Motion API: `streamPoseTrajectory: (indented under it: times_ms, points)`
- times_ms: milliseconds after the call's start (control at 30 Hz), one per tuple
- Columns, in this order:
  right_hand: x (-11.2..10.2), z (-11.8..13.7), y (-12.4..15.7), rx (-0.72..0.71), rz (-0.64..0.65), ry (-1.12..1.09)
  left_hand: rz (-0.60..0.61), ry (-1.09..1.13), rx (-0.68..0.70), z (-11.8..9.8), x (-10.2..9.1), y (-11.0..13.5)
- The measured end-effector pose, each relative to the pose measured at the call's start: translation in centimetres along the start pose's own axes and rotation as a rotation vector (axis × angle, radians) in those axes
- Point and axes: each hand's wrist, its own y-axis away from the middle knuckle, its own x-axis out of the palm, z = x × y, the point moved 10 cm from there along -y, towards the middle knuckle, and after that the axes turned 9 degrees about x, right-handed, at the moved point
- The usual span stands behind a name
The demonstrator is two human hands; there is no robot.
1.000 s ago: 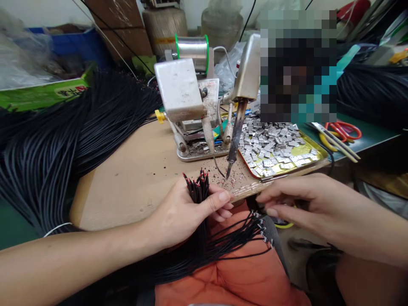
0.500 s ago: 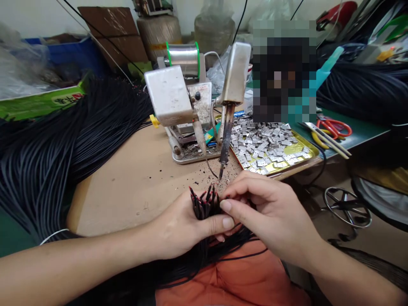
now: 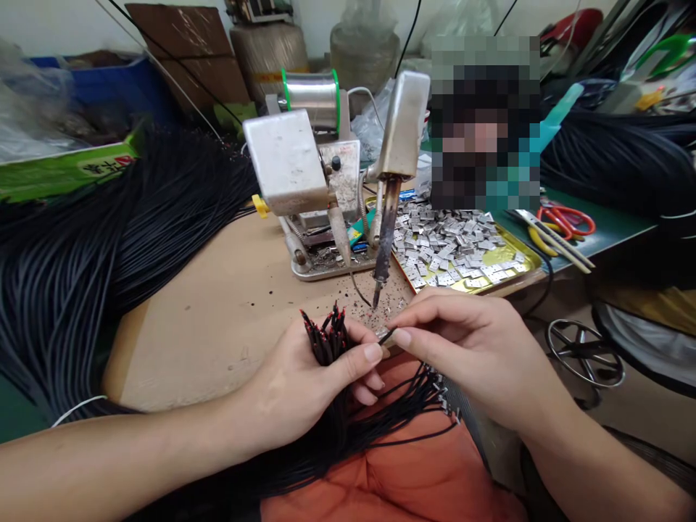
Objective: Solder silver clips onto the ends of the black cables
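Below and left of the soldering iron (image 3: 385, 235), the left hand (image 3: 296, 395) curls round a bundle of black cables (image 3: 328, 341); below and right of the iron, the right hand (image 3: 473, 355) pinches one cable (image 3: 386, 336). They look light and bendy, best gripped near their tips. The counter (image 3: 217, 312) ends just below the iron, with room leftward.

Sldr iron (image 3: 387, 228) blocks R hand (image 3: 478, 355) fwd; L board (image 3: 212, 312) free
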Motion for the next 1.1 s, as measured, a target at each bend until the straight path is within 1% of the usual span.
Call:
streamPoseTrajectory:
  times_ms: [100, 200, 267, 367, 467, 533, 567, 600, 633, 667, 700, 767, 800, 833, 867, 900, 1000, 1100]
  points:
    - [-0.3, 0.1, 0.0, 0.003, 0.018, 0.043, -0.007, -0.013, 0.0, 0.1, 0.0, -0.1]
    - [-0.5, -0.8, -0.1, 0.062, 0.054, 0.047, -0.008, -0.053, 0.015, 0.1, -0.1, -0.1]
    - [-0.3, -1.8, -0.2, 0.136, 0.089, -0.039, -0.016, -0.065, 0.024, 0.1, -0.3, -0.2]
    - [1.0, -3.0, 0.0, 0.227, 0.157, -0.295, -0.034, -0.037, 0.021, 0.1, -0.6, -0.3]
    - [2.5, -3.1, 0.2, 0.211, 0.192, -0.492, -0.027, -0.025, 0.013, 0.1, -0.6, -0.3]
    - [3.1, -2.9, 0.2, 0.196, 0.22, -0.54, -0.008, -0.023, 0.007, 0.2, -0.4, -0.3]
    - [3.1, -2.8, 0.1, 0.192, 0.24, -0.522, 0.0, -0.021, 0.003, 0.2, -0.3, -0.3]
    - [2.9, -2.7, -0.1, 0.183, 0.258, -0.464, 0.0, -0.018, -0.003, 0.2, -0.2, -0.3]
    - [2.1, -2.5, -0.4, 0.161, 0.242, -0.367, -0.009, -0.014, -0.014, 0.2, -0.3, -0.2]
    - [0.8, -2.3, -0.8, 0.123, 0.189, -0.228, -0.028, -0.01, -0.03, 0.4, -0.4, -0.2]
    - [-1.1, -1.8, -1.3, 0.07, 0.084, -0.058, -0.05, -0.005, -0.05, 0.5, -0.6, -0.2]
    - [-6.1, -0.3, -1.7, -0.069, -0.303, 0.243, -0.087, 0.013, -0.077, 0.7, -0.9, -0.1]
    - [-7.5, 0.3, -1.6, -0.109, -0.427, 0.359, -0.093, 0.021, -0.079, 0.7, -0.9, -0.2]
    - [-8.2, 0.6, -1.8, -0.141, -0.492, 0.443, -0.091, 0.029, -0.074, 0.6, -0.9, -0.3]
    - [-8.2, 0.6, -2.1, -0.166, -0.498, 0.504, -0.089, 0.036, -0.064, 0.5, -0.9, -0.3]
    - [-7.8, 0.4, -2.6, -0.189, -0.462, 0.545, -0.086, 0.04, -0.056, 0.5, -0.9, -0.4]
    - [-5.3, -0.5, -3.8, -0.265, -0.311, 0.649, -0.099, 0.045, -0.035, 0.5, -1.2, -0.6]
    - [-3.7, -1.4, -4.5, -0.287, -0.225, 0.756, -0.109, 0.053, -0.01, 0.5, -1.4, -0.7]
